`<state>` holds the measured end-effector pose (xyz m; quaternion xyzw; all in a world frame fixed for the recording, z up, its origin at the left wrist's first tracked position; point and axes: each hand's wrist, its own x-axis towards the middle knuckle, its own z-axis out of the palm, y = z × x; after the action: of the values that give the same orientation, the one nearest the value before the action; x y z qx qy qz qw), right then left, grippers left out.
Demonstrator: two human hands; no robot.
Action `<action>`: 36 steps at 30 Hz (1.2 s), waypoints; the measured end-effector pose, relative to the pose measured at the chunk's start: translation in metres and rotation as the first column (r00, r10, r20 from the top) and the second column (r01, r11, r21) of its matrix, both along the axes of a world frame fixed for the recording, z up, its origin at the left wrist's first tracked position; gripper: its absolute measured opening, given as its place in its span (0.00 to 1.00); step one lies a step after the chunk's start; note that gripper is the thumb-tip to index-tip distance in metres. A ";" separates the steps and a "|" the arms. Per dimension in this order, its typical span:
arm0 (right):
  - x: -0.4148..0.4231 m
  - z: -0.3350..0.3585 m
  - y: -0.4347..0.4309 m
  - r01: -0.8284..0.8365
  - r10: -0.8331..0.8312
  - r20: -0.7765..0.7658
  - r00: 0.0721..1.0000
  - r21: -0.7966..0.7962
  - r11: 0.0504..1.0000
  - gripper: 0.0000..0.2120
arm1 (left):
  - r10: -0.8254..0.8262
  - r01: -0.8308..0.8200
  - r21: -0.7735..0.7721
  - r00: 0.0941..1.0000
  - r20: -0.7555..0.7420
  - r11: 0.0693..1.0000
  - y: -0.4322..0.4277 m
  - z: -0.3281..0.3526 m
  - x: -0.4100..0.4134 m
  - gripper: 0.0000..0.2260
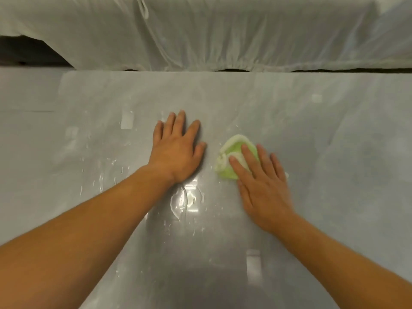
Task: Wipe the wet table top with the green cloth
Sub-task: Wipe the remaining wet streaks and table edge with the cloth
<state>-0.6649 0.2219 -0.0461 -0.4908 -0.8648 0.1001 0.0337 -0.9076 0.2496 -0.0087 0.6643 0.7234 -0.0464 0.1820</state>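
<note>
A bunched green cloth (233, 156) with pale edges lies on the glossy grey table top (323, 134), right of centre. My right hand (260, 186) presses flat on the cloth with straight fingers, covering its near right part. My left hand (176, 150) rests palm down on the table, fingers spread, a short gap left of the cloth. Water drops and a small puddle (187, 199) glisten between and below my hands, with more drops scattered to the left (100, 175).
A white sheet-covered piece of furniture (223, 36) runs along the table's far edge. A dark gap (26, 52) shows at the far left behind the table. Ceiling light reflections shine on the surface.
</note>
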 end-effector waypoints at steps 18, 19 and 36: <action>-0.050 0.005 0.153 0.185 -0.184 0.018 0.983 -0.040 0.982 0.26 | -0.027 0.024 0.058 0.998 0.054 0.998 0.000 -0.006 -0.013 0.27; -0.065 0.005 0.162 0.267 -0.267 0.013 0.964 -0.044 0.963 0.26 | -0.031 0.027 0.057 0.998 0.054 0.998 0.000 -0.007 -0.013 0.27; -0.061 0.006 0.064 -0.114 0.116 0.037 0.993 -0.055 0.992 0.25 | -0.044 0.014 0.142 0.978 0.205 0.990 -0.029 0.000 -0.026 0.26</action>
<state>-0.7256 0.2862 -0.0403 -0.4429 -0.8892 0.1148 -0.0024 -0.9341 0.2211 -0.0090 0.6872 0.6921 0.0713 0.2091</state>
